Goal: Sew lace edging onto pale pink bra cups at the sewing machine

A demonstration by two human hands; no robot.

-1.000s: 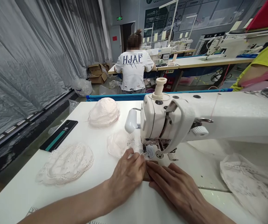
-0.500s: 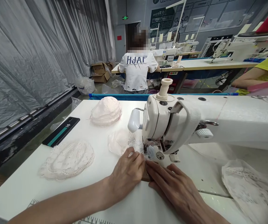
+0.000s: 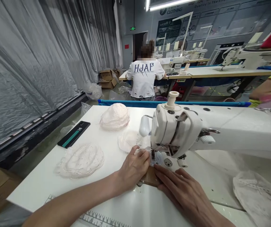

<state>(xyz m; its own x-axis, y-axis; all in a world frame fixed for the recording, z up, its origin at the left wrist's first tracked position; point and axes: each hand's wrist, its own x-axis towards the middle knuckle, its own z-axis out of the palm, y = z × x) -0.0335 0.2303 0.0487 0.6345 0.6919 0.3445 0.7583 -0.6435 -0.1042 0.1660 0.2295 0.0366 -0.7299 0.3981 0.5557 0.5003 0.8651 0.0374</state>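
Observation:
My left hand (image 3: 133,168) lies on the white table, fingers together and pressed flat on a pale lace piece (image 3: 129,141) just left of the needle of the white sewing machine (image 3: 197,129). My right hand (image 3: 182,190) rests flat beside it, fingers stretched toward a small brown block (image 3: 151,179) below the needle. Both hands press down and hold nothing lifted. The needle area is partly hidden by the machine head.
A lace pile (image 3: 81,160) lies at the left, a rounded pink stack (image 3: 115,117) farther back, more lace (image 3: 258,195) at the right. A black phone (image 3: 74,134) sits near the left edge. A person in a white shirt (image 3: 145,77) stands beyond; another's arm (image 3: 265,88) shows at the right.
The view has shifted, so everything sits lower and to the right. My left hand has slid forward with the lace toward the needle, and the brown block now shows between my hands.

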